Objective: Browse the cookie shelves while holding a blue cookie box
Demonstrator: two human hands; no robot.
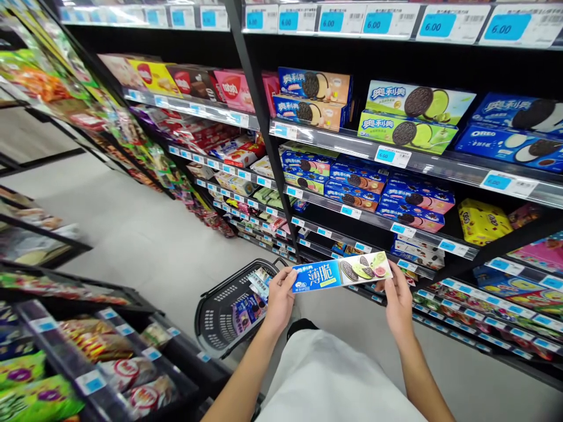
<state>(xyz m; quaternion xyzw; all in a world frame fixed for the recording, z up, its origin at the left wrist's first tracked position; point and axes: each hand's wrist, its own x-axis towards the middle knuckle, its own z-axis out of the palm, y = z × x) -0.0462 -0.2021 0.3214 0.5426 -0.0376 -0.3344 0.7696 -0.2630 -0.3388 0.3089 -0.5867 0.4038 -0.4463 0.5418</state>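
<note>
A black plastic shopping basket point(231, 310) with packaged snacks point(248, 313) inside sits just left of the left hand point(280, 299), which grips one end of a slim blue-and-green Oreo Thins box point(341, 272). The right hand point(398, 305) grips the box's other end, below a shelf of boxed Oreo cookies point(316, 136).

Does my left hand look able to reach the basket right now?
Probably yes: the left hand is right beside the basket, nothing between them, though it and the right hand are holding the cookie box.
</note>
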